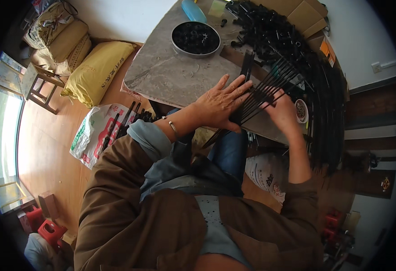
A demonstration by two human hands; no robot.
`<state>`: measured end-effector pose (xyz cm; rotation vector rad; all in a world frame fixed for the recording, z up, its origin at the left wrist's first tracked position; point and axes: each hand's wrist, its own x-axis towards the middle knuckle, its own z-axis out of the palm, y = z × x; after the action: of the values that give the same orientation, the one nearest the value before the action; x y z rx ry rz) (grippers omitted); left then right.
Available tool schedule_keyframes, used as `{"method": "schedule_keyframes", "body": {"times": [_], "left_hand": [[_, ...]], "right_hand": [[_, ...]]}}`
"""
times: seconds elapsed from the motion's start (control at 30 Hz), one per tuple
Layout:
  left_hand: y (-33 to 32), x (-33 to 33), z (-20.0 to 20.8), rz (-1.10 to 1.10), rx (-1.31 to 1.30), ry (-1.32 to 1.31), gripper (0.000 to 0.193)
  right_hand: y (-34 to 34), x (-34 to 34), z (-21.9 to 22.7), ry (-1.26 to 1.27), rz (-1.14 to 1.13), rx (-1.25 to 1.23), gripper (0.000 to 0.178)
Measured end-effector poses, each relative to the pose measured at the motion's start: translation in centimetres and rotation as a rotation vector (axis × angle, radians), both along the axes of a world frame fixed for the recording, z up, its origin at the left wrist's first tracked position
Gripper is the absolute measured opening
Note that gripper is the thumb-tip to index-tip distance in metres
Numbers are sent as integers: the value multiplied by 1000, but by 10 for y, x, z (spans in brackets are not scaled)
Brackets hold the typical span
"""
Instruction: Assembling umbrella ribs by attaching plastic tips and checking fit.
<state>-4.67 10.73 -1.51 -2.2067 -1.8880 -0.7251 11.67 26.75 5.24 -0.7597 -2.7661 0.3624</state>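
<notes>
Both hands busy on a fan of thin black rods!

Here's the head view, and straight to the middle: thin black rods [270, 86] slant across the near edge of the counter [157, 74], splayed at the upper right, drawn closer together at the lower left. The left hand [219, 105] lies over them, back up, fingers outspread, a bracelet [173, 128] at its wrist; its palm is hidden, so how firmly it holds cannot be told. And across on the other side, the right hand [283, 110] has its fingers bent around the rods, grasping them! A darker upright bundle [247, 65] pokes up just beyond the left fingertips.

Further up the counter, a round tray [197, 55] carries small black parts, with a light blue object [193, 11] near it. Over to the right, a big heap of black parts [268, 29] runs up to the cardboard [305, 19], and long black strands [328, 117] sweep down the right-hand side. Just beside the right hand, a small white bowl [303, 121]. Down on the floor at left, a plump yellow sack [96, 74] beside a wooden stool [44, 86]!
</notes>
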Motion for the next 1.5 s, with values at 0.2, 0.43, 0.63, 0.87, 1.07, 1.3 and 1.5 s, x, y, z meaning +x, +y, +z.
{"method": "schedule_keyframes", "body": {"times": [0.2,0.43,0.63,0.87,1.07,1.3,1.5], "left_hand": [[-3,-1,6,8,-29,-34,99],[2,0,9,-32,-90,-66,103],[-2,-4,10,-27,-40,-41,101],[1,-5,5,-54,-67,-114,101],[1,-6,12,-73,-100,-154,105],[0,-6,8,-34,-108,-173,108],[1,-5,6,-18,-101,-186,107]], "right_hand": [[22,-12,3,76,3,-210,16],[82,-131,0,73,77,-102,40],[80,-135,37,-2,-124,-156,43],[124,-70,39,50,-380,185,29],[178,-22,0,-158,-262,-74,22],[141,-31,19,-92,-235,126,14],[141,-36,17,-49,-238,123,21]]}}
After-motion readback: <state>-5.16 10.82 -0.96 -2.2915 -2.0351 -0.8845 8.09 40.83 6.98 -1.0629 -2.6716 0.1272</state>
